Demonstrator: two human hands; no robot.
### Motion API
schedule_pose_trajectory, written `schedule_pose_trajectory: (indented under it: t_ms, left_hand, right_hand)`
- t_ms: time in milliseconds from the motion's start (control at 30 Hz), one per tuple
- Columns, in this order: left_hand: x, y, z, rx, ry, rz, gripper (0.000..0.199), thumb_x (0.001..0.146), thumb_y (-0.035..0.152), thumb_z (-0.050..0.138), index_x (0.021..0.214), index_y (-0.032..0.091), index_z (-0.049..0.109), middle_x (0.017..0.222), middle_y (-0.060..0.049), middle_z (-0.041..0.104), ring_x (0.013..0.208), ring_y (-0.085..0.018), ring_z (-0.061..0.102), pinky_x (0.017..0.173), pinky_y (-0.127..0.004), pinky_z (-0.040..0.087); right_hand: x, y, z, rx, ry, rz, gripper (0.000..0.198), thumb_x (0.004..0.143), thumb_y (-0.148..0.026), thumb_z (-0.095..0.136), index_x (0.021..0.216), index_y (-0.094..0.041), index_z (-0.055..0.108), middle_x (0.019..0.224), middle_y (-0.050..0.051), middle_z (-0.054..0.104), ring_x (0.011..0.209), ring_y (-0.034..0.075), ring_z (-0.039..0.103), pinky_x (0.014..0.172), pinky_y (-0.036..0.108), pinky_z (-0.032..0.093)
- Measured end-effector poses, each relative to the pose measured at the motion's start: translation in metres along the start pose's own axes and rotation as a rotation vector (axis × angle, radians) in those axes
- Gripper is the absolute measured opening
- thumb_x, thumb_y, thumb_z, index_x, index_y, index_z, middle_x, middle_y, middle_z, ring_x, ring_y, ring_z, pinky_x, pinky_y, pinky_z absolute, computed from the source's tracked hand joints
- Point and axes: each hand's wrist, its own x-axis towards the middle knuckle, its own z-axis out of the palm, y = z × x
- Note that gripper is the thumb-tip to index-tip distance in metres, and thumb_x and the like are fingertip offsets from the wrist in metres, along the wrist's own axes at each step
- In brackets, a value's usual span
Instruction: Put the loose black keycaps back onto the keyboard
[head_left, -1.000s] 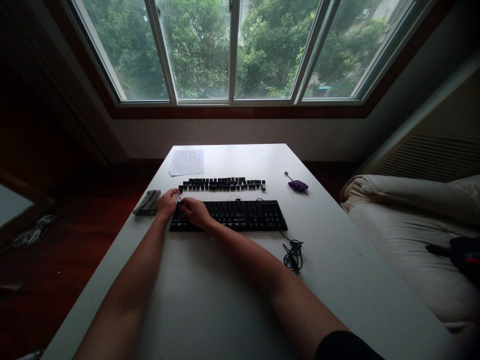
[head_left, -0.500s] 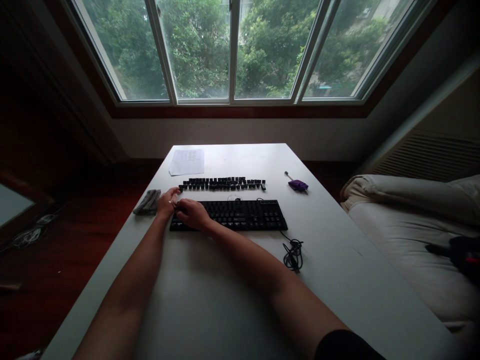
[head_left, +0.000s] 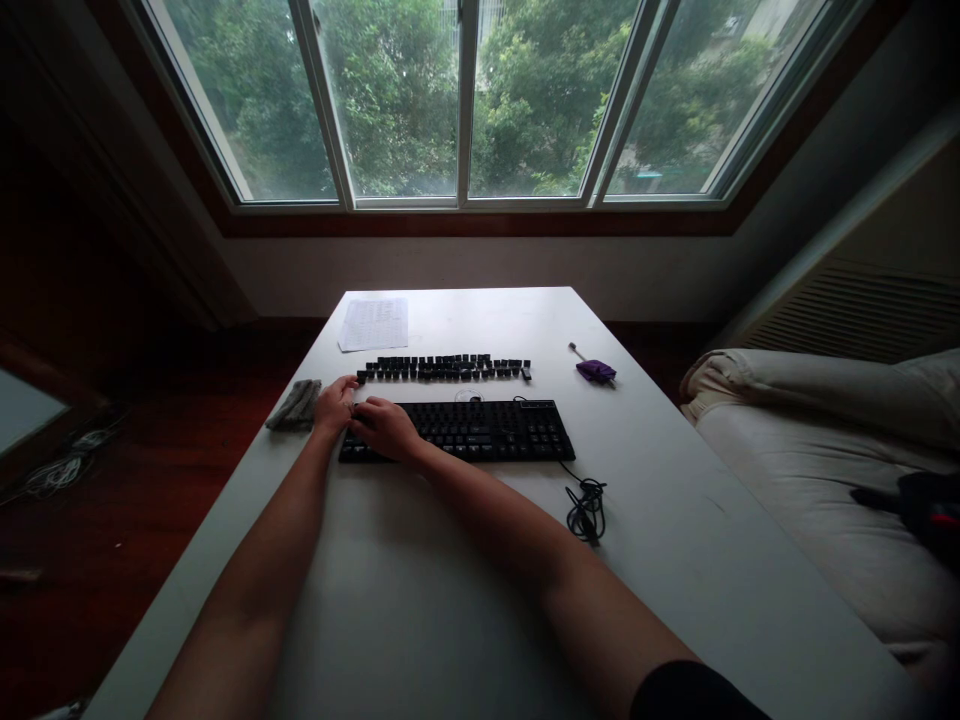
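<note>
A black keyboard (head_left: pixel 487 432) lies across the white table in front of me. My left hand (head_left: pixel 332 407) rests at its upper left corner, fingers reaching forward and apart, beside the end of the loose keycaps. Over the keyboard's left end, my right hand (head_left: pixel 386 427) has its fingers curled and pressed together close to my left fingers. Whatever sits between those right fingertips is too small to make out. Behind the keyboard, black keycaps (head_left: pixel 446 368) stand in rows. A grey cloth (head_left: pixel 295 406) lies just left of my left hand.
A printed paper sheet (head_left: pixel 374 324) lies at the table's far left. To the right are a purple pouch-like thing (head_left: pixel 596 371) with a thin stick beside it, and a bundled black cable (head_left: pixel 587 512). A pale sofa (head_left: pixel 787 470) stands right of the table (head_left: pixel 660 560).
Both hands stay at the keyboard's left end, with only a slight shift of the fingers. A small light glint between them has gone from sight.
</note>
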Motion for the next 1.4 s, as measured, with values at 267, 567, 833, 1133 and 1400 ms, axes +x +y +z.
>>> schedule_pose_trajectory:
  t_ms: [267,567,833,1133,1400]
  left_hand:
    - [0.000,0.003,0.000,0.007,0.045,-0.017,0.038,0.088,0.022,0.044,0.117,0.022,0.068,0.111,-0.006,0.074,0.105,-0.023,0.065,0.096,-0.036,0.047]
    - [0.000,0.003,-0.001,0.010,0.056,0.005,0.037,0.087,0.021,0.044,0.115,0.021,0.069,0.113,-0.007,0.073,0.106,-0.025,0.064,0.098,-0.038,0.046]
    - [0.001,-0.001,0.001,0.021,0.060,0.016,0.038,0.088,0.022,0.044,0.117,0.020,0.069,0.114,-0.008,0.072,0.108,-0.025,0.064,0.099,-0.038,0.046]
    - [0.002,-0.004,0.003,0.021,0.059,0.000,0.037,0.088,0.024,0.047,0.118,0.021,0.068,0.114,-0.007,0.073,0.109,-0.024,0.064,0.098,-0.036,0.047]
    - [0.002,-0.005,0.004,0.037,0.064,0.010,0.036,0.088,0.027,0.048,0.118,0.021,0.069,0.115,-0.008,0.072,0.109,-0.024,0.064,0.098,-0.036,0.047]
  right_hand:
    - [0.001,0.000,-0.002,0.122,0.053,0.016,0.009,0.091,-0.029,0.063,0.093,-0.020,0.065,0.091,0.001,0.061,0.075,0.013,0.053,0.070,0.022,0.039]
    - [0.000,0.003,0.001,0.146,0.055,-0.010,0.010,0.092,-0.030,0.063,0.094,-0.021,0.067,0.089,0.001,0.063,0.073,0.013,0.054,0.071,0.022,0.039]
    - [0.001,0.008,0.005,0.117,0.019,-0.032,0.016,0.094,-0.036,0.062,0.090,-0.022,0.068,0.084,0.001,0.061,0.069,0.013,0.051,0.069,0.023,0.038]
    - [0.002,0.006,0.000,0.281,0.085,0.086,0.019,0.091,-0.035,0.059,0.086,-0.019,0.066,0.082,0.000,0.064,0.073,0.014,0.053,0.071,0.023,0.040]
    - [0.002,0.003,-0.002,0.342,0.138,0.157,0.019,0.090,-0.032,0.055,0.080,-0.018,0.064,0.073,-0.002,0.062,0.069,0.013,0.053,0.070,0.022,0.041]
